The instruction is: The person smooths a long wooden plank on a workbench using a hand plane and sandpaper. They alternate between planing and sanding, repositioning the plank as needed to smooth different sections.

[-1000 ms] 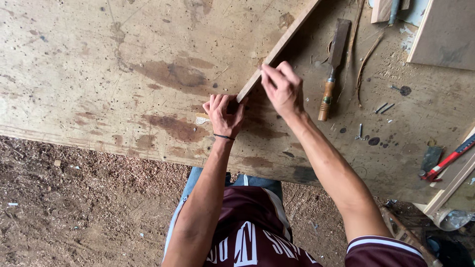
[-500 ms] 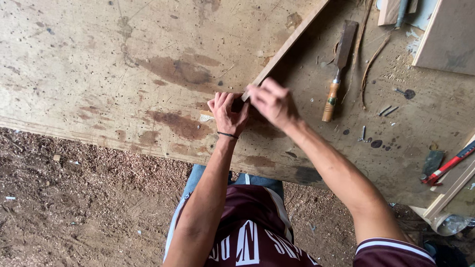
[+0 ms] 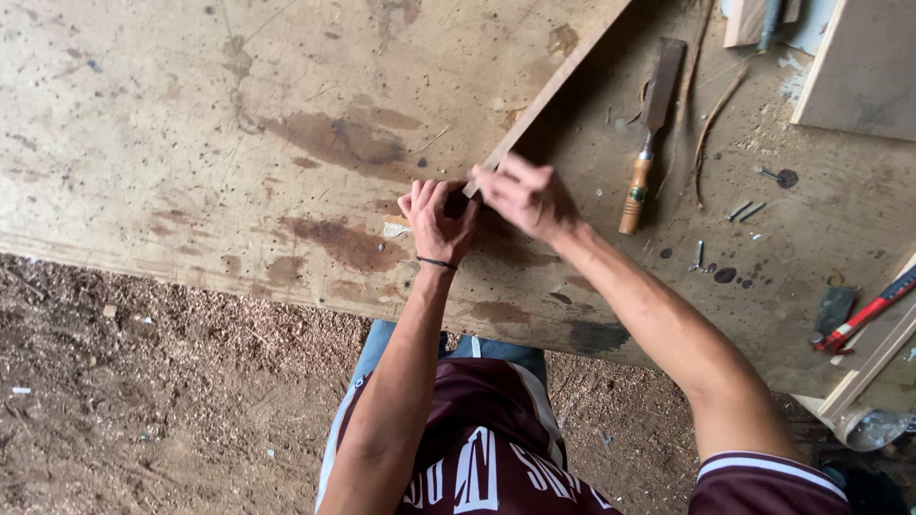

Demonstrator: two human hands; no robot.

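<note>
A long thin wooden strip [image 3: 549,91] lies diagonally on the stained plywood worktop [image 3: 191,143], running from the top right down to my hands. My left hand [image 3: 436,221] is curled at the strip's near end, a dark band on its wrist. My right hand [image 3: 525,197] presses its fingers on that same end from the right. Both hands meet at the strip's tip, which is partly hidden under the fingers.
A chisel with a wooden handle [image 3: 647,143] lies right of the strip. Loose nails and screws [image 3: 744,212] are scattered further right. A red-handled tool [image 3: 863,313] and wooden boards [image 3: 859,67] sit at the right edge. Sawdust-covered ground [image 3: 143,401] lies below the bench edge.
My right hand has slid down the strip toward its near end and now meets my left hand there. The left hand stayed in place.
</note>
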